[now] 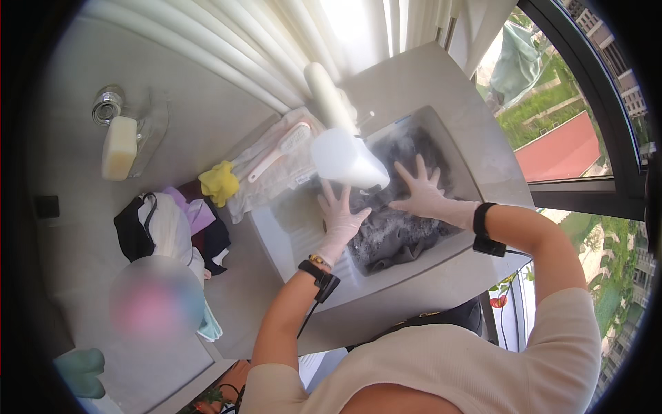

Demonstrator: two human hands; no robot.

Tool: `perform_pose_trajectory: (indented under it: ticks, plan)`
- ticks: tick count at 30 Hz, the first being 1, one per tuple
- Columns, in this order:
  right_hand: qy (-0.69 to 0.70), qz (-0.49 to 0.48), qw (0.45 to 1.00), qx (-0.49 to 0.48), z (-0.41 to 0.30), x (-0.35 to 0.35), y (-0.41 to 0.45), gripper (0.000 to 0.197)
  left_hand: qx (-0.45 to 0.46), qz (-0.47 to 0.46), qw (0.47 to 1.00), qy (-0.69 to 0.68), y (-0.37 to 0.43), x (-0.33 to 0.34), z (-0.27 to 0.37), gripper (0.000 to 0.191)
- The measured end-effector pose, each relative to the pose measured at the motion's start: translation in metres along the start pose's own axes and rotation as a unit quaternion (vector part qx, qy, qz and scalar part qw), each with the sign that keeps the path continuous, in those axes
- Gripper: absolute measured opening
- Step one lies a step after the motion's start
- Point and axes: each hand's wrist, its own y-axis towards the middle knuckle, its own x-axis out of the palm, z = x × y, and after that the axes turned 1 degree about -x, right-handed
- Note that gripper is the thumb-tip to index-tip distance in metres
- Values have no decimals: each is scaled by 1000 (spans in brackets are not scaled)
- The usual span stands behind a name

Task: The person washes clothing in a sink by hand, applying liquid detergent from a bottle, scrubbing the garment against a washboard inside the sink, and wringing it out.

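In the basin of a laundry sink (468, 178), dark wet cloth (395, 243) lies in sudsy water. My right hand (421, 191), in a thin whitish glove, is spread over the cloth toward the far right side. My left hand (341, 215), gloved the same way, has its fingers apart where the ribbed washboard slope (305, 227) meets the dark cloth. Neither hand grips anything; whether the palms press on the cloth is hard to tell. A white plastic piece (346, 160) juts over the basin between them, partly covering the view of the cloth.
A white brush (282, 150) rests on a pale cloth (258, 178) left of the basin, beside a yellow cloth (219, 183). Piled clothes (170, 227) occupy the left counter. A soap bar (119, 147) sits on a wall holder. Long curtains (232, 46) hang behind; windows line the right.
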Motion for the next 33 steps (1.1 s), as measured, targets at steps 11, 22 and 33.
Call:
perform_pose_trajectory:
  ticks: [11, 22, 33]
  plan:
    - [-172, 45, 977, -114, 9, 41, 117, 51, 18, -189, 982, 7, 63, 56, -39, 63]
    - [173, -67, 974, -133, 0, -46, 5, 62, -22, -251, 879, -405, 20, -49, 0, 41]
    - [2, 29, 1000, 8, 6, 7, -33, 87, 73, -14, 979, -190, -32, 3, -10, 72]
